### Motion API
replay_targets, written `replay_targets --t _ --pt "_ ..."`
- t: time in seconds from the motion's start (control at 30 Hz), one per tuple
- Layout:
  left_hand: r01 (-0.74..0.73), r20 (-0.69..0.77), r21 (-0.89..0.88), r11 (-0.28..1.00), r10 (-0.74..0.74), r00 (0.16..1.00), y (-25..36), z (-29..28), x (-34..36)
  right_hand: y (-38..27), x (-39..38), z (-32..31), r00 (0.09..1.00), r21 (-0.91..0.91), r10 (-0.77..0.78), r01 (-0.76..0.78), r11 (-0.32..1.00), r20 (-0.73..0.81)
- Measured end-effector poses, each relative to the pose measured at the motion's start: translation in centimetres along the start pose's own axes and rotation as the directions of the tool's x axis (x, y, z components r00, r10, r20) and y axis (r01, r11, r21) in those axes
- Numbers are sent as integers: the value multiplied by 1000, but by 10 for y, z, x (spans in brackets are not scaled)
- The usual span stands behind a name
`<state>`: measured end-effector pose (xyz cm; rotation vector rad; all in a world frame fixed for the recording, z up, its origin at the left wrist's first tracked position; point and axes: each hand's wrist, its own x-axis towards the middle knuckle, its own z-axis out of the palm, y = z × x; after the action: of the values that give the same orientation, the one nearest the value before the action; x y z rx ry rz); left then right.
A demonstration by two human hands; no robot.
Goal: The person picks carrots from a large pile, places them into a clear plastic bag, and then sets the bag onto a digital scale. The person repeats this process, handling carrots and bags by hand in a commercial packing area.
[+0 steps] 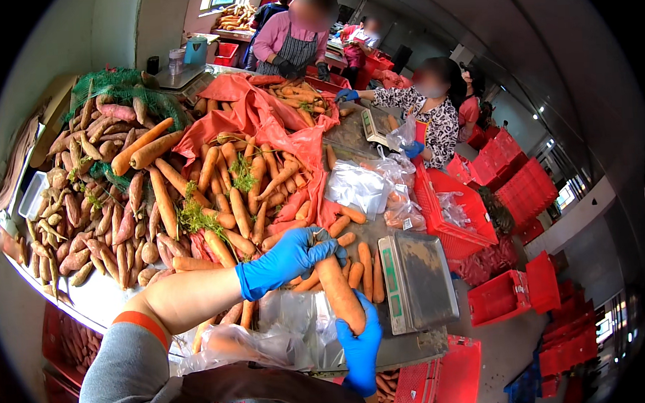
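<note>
My left hand (296, 254), in a blue glove, grips the upper end of a large orange carrot (338, 292). My right hand (359, 345), also gloved in blue, has its fingers round the carrot's lower end, so the carrot slants between both hands. Behind them lies a heap of carrots (235, 199) with leafy tops on red plastic sheeting (237, 96), and loose carrots (367, 268) rest beside a metal scale (423, 276). Clear plastic bags (264, 336) lie under and beside my left forearm.
Sweet potatoes (84, 243) pile up at the left. White bags (354, 185) lie near a red crate (455, 220). Co-workers (292, 42) (427, 116) stand across the table, one beside another scale (377, 129). Stacked red crates (526, 191) stand at the right, and more (456, 384) below the table edge.
</note>
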<state>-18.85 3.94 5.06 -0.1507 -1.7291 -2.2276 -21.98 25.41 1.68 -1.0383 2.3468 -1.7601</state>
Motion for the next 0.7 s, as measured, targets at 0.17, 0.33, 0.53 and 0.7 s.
replay_targets --t 0.17,0.33,0.53,0.7 --pt "104 -58 18 994 -103 993 12 3 -2 -13 -2 -4 1000 -33 2 -1 999 23" --pt "38 -15 -150 988 -40 999 7 1 2 -15 1 -7 998 -88 -58 57 994 -9" --pt "69 3 -432 899 -75 997 25 13 -5 -19 4 -5 990 -144 -131 124 982 -47" --pt "96 35 -428 899 -89 995 21 11 -7 -19 0 -4 981 -145 -174 161 976 -81"
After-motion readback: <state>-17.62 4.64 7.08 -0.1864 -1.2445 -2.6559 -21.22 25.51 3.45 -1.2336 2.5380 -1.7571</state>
